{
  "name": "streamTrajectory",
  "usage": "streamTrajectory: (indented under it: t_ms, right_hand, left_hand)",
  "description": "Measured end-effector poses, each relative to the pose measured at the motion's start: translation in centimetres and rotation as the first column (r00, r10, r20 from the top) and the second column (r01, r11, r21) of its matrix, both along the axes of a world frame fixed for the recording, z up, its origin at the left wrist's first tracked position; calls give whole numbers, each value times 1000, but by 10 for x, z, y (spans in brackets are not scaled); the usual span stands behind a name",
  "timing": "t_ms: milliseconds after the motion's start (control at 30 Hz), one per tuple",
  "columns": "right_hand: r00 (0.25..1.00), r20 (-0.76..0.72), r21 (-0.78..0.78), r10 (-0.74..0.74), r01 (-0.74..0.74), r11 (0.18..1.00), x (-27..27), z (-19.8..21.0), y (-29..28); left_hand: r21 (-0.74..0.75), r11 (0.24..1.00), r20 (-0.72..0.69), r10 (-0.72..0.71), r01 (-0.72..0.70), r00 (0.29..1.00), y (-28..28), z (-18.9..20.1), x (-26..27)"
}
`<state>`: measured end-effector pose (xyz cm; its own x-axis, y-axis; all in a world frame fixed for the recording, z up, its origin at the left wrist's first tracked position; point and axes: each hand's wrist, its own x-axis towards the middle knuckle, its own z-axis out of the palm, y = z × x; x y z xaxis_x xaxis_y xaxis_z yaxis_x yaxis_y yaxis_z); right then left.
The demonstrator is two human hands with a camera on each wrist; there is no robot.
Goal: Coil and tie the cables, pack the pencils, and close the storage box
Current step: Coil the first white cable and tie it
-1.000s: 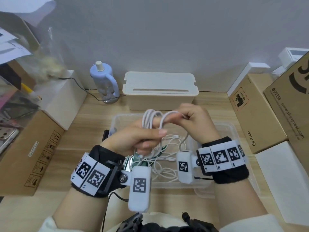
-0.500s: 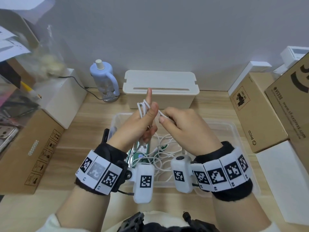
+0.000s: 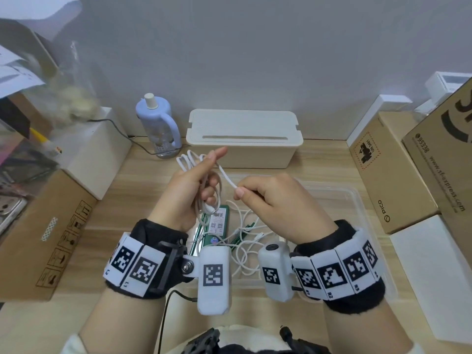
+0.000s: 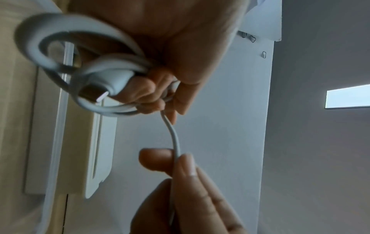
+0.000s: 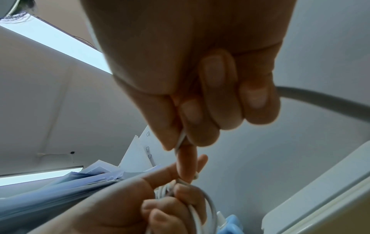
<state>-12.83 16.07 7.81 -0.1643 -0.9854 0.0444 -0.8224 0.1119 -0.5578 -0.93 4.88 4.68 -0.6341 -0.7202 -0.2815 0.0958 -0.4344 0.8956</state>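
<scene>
A thin white charging cable (image 3: pixel 204 185) is gathered into several loops, held in the air above the clear plastic storage box (image 3: pixel 355 200) near the middle of the head view. The left hand (image 3: pixel 187 190) has its fingers curled round the bundle of loops, index finger pointing up toward twelve o'clock; in the left wrist view the cable's white plug (image 4: pixel 112 80) lies against those curled fingers. From the bundle a free length runs toward three o'clock to the right hand (image 3: pixel 270 200), which pinches it between thumb and fingertips (image 5: pixel 192 117), the other fingers folded into the palm. The two hands are near each other but apart.

Inside the box, below the hands, lie more loose white cables (image 3: pixel 245 249), a flat green pack with a white label (image 3: pixel 219 223) and some green pencils (image 3: pixel 245 232). At twelve o'clock beyond the box stands a closed cream rectangular box with a slotted lid (image 3: pixel 244 136), and at eleven o'clock a pale blue bottle with a handle (image 3: pixel 158 123). Brown cardboard cartons (image 3: pixel 388 172) flank the wooden table (image 3: pixel 122 221) at three and nine o'clock.
</scene>
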Motion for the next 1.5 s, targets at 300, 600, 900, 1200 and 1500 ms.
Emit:
streamTrajectory:
  t_ms: [300, 600, 900, 1200, 1500]
  right_hand:
    - [994, 12, -24, -104, 105, 994, -11, -3, 1]
    - [990, 67, -63, -121, 125, 990, -14, -2, 4]
    - [975, 152, -81, -163, 176, 981, -18, -6, 3]
    - [958, 280, 102, -61, 33, 994, 1, -9, -6]
    - [988, 153, 146, -5, -18, 989, 8, -14, -9]
  left_hand:
    - [154, 965, 4, -216, 213, 976, -1, -5, 2]
    - [261, 934, -118, -221, 245, 968, -2, -7, 0]
    - [392, 764, -465, -317, 513, 827, -6, -12, 7]
    - [284, 888, -295, -279, 362, 914, 4, -2, -2]
    - [-47, 971, -189, -239, 234, 952, 11, -7, -9]
